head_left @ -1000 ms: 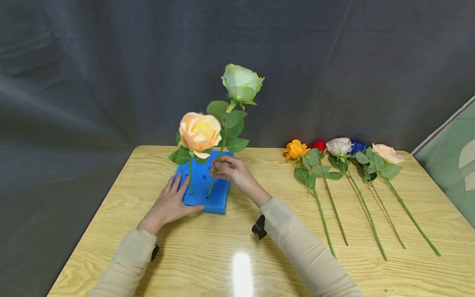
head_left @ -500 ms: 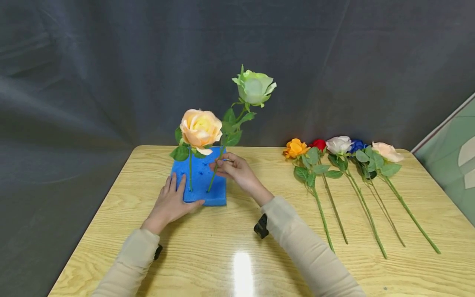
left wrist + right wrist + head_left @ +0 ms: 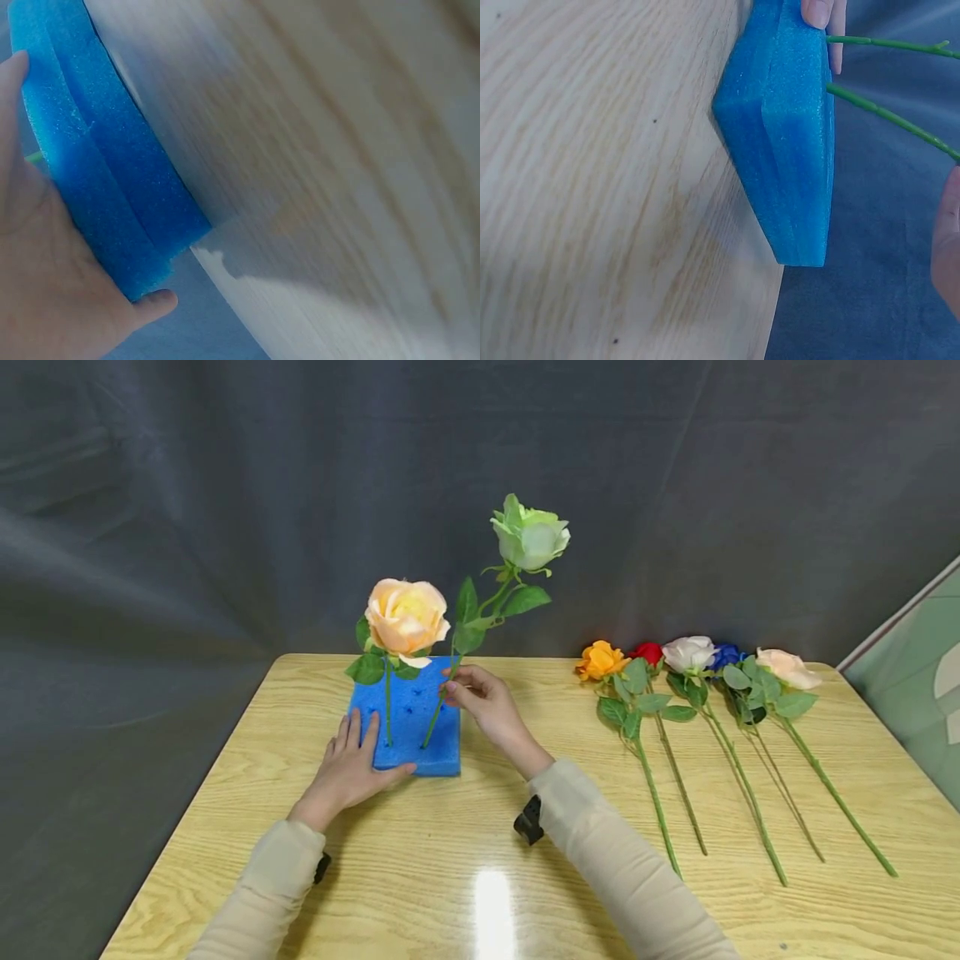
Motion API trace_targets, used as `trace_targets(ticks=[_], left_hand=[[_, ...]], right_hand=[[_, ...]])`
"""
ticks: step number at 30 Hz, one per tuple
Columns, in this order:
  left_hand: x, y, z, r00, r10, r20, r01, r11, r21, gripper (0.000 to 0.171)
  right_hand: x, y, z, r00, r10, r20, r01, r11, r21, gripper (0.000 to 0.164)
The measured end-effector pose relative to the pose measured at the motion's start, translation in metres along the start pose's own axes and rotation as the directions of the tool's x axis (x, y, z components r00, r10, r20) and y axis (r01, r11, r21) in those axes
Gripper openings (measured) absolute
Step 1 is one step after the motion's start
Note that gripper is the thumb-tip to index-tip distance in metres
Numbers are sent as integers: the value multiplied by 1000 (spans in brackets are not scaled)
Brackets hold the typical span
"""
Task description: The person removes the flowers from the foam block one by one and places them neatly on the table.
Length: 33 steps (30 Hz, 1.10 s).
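A blue foam block (image 3: 405,760) lies on the table, with small holes in its top. My left hand (image 3: 348,768) rests on its left side, fingers spread and thumb along the front edge; the left wrist view shows the hand (image 3: 45,262) against the foam (image 3: 97,172). A peach rose (image 3: 407,618) stands upright in the block by its stem. The green rose (image 3: 531,539) leans right, its stem's lower end in the foam. My right hand (image 3: 483,702) pinches that stem (image 3: 433,724). In the right wrist view both stems enter the foam (image 3: 795,172).
On the right of the wooden table (image 3: 420,877) several roses lie side by side: an orange rose (image 3: 602,660), a red rose (image 3: 647,652), a white rose (image 3: 690,654), a blue rose (image 3: 726,656) and a pale peach rose (image 3: 787,668). A dark curtain (image 3: 225,527) hangs behind.
The green rose's head has swung to the right and turned, so it leans more. My right hand has shifted slightly right. The left hand keeps its place on the foam block.
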<state>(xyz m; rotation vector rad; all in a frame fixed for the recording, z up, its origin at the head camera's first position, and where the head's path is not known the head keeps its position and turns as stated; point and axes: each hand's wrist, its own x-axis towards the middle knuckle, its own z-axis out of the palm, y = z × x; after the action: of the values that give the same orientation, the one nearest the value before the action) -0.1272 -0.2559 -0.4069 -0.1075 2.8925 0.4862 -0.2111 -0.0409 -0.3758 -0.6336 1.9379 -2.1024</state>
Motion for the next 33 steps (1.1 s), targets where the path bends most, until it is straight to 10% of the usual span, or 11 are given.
trace_targets(ticks=[25, 33], left_hand=[[-3, 2, -3, 1000, 11, 19, -10, 1000, -18, 111], [-3, 0, -4, 1000, 11, 25, -11, 1000, -10, 112]], right_hand=[[2, -15, -19, 987, -51, -154, 80, 979, 188, 25], [-2, -22, -44, 990, -35, -138, 47, 995, 89, 34]])
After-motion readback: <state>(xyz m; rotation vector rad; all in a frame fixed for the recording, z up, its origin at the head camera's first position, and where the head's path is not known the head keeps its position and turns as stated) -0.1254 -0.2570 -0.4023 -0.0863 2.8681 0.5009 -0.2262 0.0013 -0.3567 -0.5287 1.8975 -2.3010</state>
